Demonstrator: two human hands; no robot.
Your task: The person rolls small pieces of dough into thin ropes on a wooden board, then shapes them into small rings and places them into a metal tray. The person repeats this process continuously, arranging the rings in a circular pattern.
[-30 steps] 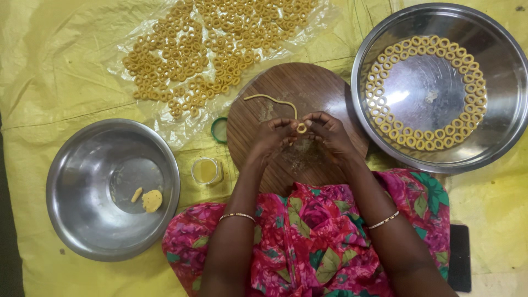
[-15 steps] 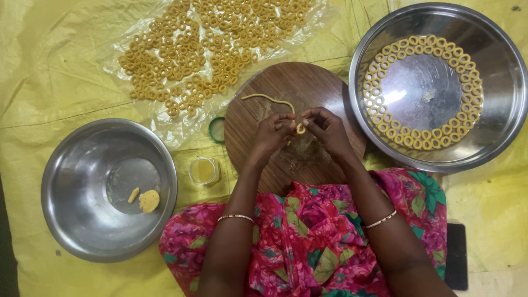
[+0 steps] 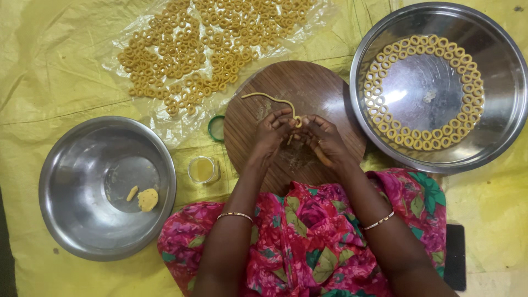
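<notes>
Dough rope [image 3: 268,98], thin and yellow, snakes across the round board [image 3: 308,93]; left hand [image 3: 270,135] and right hand [image 3: 324,142] fingers pinch its curled end, mostly hidden between fingertips.

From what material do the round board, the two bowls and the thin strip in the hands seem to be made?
Board: wood, brown with visible grain, matte. Left bowl and right bowl: metal, likely steel, shiny with reflections. Strip: soft yellow dough, apparently, since it bends in a curve between left hand and right hand.

Left hand [image 3: 273,133] and right hand [image 3: 324,140] cover the near end of the dough strand [image 3: 269,99]; fingertip grip unresolvable. Steel plate [image 3: 498,126] cropped at right edge. Dark flat object [image 3: 455,256] partly under clothing.
</notes>
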